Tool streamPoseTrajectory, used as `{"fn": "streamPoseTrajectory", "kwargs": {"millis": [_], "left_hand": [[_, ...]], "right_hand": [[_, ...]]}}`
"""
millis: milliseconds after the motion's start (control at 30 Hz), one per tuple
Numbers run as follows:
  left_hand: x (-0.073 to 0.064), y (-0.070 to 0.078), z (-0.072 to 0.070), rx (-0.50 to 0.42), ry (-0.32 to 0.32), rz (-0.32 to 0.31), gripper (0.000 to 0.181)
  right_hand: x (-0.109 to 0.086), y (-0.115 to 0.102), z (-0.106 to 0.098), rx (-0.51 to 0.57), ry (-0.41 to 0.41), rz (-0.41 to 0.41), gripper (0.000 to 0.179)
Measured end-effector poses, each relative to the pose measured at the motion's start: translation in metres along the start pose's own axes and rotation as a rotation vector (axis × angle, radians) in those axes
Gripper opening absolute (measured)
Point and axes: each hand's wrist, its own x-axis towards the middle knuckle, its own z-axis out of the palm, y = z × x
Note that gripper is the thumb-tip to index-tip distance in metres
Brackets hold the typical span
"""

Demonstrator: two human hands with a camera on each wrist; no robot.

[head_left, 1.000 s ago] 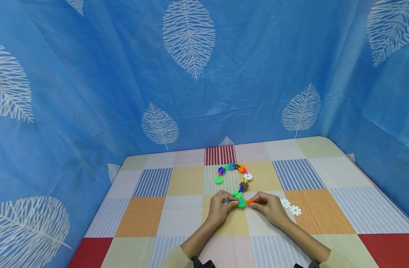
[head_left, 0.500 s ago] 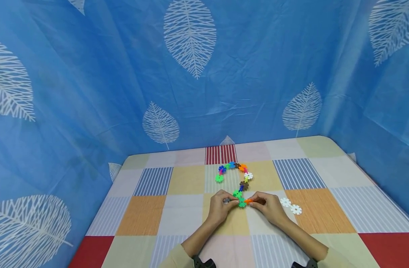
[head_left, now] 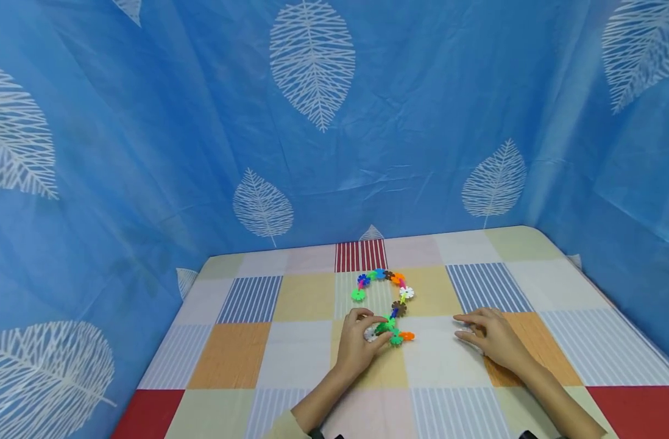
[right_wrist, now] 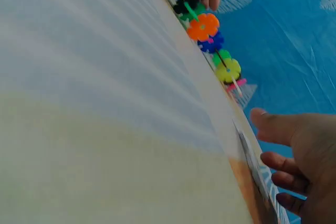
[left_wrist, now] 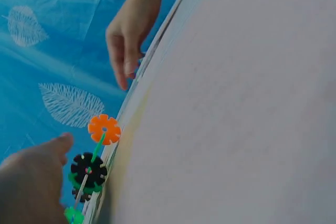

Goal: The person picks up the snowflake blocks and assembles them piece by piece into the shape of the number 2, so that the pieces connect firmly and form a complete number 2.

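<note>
A curved chain of colourful interlocking notched discs lies on the table, running from a light green disc point(head_left: 358, 295) round to a green disc point(head_left: 396, 337) at the near end. An orange disc point(head_left: 407, 336) sticks out from that end on the right. My left hand point(head_left: 359, 344) is beside the near end, thumb and fingers parted around a white disc point(head_left: 370, 334) and dark green pieces. To the right, apart from the chain, my right hand point(head_left: 493, 338) hovers with thumb and fingers spread. It mostly hides the loose white discs under it.
A patchwork-patterned cloth point(head_left: 290, 353) covers the table. Blue curtain point(head_left: 400, 122) with white leaf prints hangs behind the table and along both sides.
My right hand has let go of the orange disc and moved right, over the loose white discs. The left fingers have spread apart from their pinch at the chain's near end.
</note>
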Motion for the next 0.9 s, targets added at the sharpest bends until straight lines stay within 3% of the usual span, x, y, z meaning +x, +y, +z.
{"fn": "streamPoseTrajectory", "kwargs": {"millis": [100, 200, 300, 400, 567, 633, 733, 900], "left_hand": [[0.008, 0.005, 0.001, 0.092, 0.017, 0.124, 0.023], [0.014, 0.009, 0.006, 0.127, -0.042, 0.259, 0.022], [0.015, 0.009, 0.011, 0.168, -0.106, 0.322, 0.021], [0.014, 0.007, 0.016, 0.189, -0.142, 0.325, 0.016], [0.014, 0.004, 0.019, 0.132, -0.163, 0.28, 0.011], [0.015, 0.004, 0.02, 0.099, -0.157, 0.257, 0.011], [0.017, 0.004, 0.021, 0.059, -0.149, 0.239, 0.011], [0.018, 0.004, 0.022, 0.038, -0.148, 0.233, 0.01]], "right_hand": [[-0.007, 0.008, -0.007, 0.003, -0.047, 0.016, 0.027], [-0.007, 0.01, -0.007, 0.008, -0.049, 0.019, 0.023], [-0.003, 0.006, -0.004, 0.025, -0.039, 0.062, 0.021], [0.003, -0.006, 0.002, 0.169, -0.034, 0.185, 0.019], [0.012, -0.032, 0.02, 0.7, -0.078, 0.416, 0.032], [0.015, -0.039, 0.028, 0.846, -0.109, 0.472, 0.039], [0.017, -0.046, 0.037, 0.943, -0.152, 0.507, 0.042], [0.018, -0.05, 0.045, 0.978, -0.181, 0.54, 0.042]]}}
